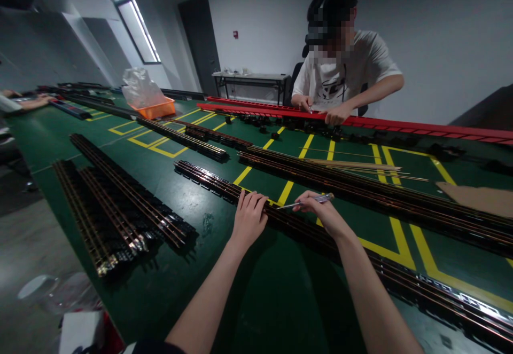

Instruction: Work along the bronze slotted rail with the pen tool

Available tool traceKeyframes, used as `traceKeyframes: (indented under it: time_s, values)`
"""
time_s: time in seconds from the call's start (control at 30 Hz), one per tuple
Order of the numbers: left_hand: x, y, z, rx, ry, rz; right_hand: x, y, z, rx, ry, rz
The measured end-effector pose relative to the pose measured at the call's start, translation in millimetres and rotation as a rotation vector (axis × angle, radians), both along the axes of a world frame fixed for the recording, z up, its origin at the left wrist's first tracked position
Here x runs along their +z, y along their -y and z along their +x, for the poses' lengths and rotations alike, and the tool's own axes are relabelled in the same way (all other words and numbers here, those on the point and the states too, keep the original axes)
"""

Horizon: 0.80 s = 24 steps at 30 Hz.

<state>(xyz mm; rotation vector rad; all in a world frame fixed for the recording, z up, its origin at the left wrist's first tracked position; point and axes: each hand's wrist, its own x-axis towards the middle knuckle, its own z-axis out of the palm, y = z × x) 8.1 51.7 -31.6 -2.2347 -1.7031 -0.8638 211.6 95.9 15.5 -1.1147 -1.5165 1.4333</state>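
A long black rail with copper-coloured strips (208, 179) runs diagonally across the green table in front of me. My left hand (250, 212) is closed over its near edge, fingertips on top of the strips. In my right hand (316, 210) is a slim screwdriver (324, 198) with a clear handle, pinched between thumb and fingers. Its thin metal shaft points left, and the tip is at the rail just right of my left hand. Whether the tip touches a strip, I cannot tell.
Several similar rails (124, 183) lie at the left. Beyond my hands are another long rail (320, 175), thin brass-coloured rods (360, 166) and cardboard (476, 196). An orange basket (158, 109) holds a plastic bag. Across the table a co-worker (344, 71) handles a red rail (401, 124).
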Motion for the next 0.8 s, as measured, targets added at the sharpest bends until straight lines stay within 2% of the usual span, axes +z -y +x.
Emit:
traceKeyframes:
  time_s: [0.37,0.6,0.8]
  values:
    - [0.1,0.2,-0.6,-0.012,0.026,0.001,-6.5,-3.2,3.4,-0.008,-0.049,-0.013]
    - [-1.7,-2.0,-3.6,-0.069,0.068,-0.014,-7.8,-3.2,1.2,-0.017,-0.071,-0.028]
    - [3.1,0.9,-2.9,-0.12,0.087,-0.082,-7.4,-3.2,1.3,-0.034,-0.056,-0.029]
